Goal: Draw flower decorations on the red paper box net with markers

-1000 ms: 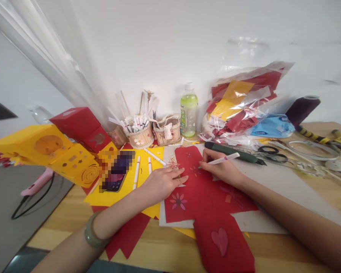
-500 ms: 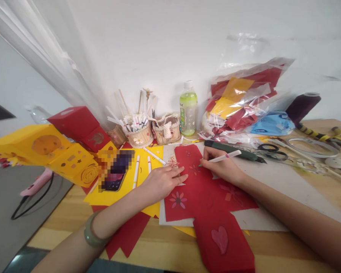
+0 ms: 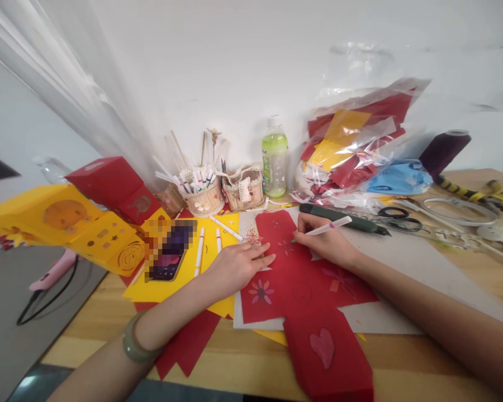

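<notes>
A red card cut-out (image 3: 272,310) with tabs lies on a pale sheet (image 3: 396,279); flowers and a pink heart are drawn on it. My right hand (image 3: 329,243) grips a white marker (image 3: 330,226) with a pink band. Its green tip meets a small flower drawing on the card's upper part. Stretched out flat, my left hand (image 3: 237,265) rests its fingertips on the card's left edge. Loose white markers (image 3: 200,251) lie on yellow card (image 3: 209,278) beyond that hand.
Red and yellow paper boxes (image 3: 104,181) stand at left, near a phone (image 3: 174,251). Behind are a basket of markers (image 3: 202,201), a green drink bottle (image 3: 274,159) and a plastic bag of paper scraps (image 3: 352,145). A dark green cutter (image 3: 343,220) and scissors (image 3: 396,218) lie at right.
The view has shifted slightly, so things appear a little higher and further left. Both hands keep nearly the same places on the card, and the marker stays at the small flower.
</notes>
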Tool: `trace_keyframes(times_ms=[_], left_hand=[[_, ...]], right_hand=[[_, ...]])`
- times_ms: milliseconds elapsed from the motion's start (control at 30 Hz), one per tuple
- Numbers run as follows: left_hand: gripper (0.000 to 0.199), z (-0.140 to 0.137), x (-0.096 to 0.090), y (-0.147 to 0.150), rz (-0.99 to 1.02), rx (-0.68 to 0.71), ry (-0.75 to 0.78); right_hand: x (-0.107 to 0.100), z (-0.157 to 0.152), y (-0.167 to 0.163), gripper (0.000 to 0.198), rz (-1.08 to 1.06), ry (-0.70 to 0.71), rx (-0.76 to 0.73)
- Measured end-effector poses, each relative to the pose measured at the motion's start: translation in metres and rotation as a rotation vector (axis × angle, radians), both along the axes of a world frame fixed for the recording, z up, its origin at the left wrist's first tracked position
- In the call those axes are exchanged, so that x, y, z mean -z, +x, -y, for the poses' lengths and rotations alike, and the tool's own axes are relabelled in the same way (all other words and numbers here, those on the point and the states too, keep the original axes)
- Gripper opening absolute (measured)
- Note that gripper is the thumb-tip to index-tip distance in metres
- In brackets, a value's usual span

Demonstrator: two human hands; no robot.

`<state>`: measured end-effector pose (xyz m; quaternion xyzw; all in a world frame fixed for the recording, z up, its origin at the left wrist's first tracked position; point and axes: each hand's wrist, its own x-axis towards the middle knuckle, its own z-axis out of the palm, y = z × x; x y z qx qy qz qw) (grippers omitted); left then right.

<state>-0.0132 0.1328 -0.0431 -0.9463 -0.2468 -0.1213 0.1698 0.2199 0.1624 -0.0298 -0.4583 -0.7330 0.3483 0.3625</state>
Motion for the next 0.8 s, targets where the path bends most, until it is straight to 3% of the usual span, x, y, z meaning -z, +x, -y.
trace_keyframes(times_ms=[800], left_hand=[[0.031, 0.0013, -0.0011, -0.0005, -0.028, -0.019, -0.048]], right_hand=[[-0.0003, 0.0005, -0.0011, 0.020, 0.001, -0.030, -0.015]])
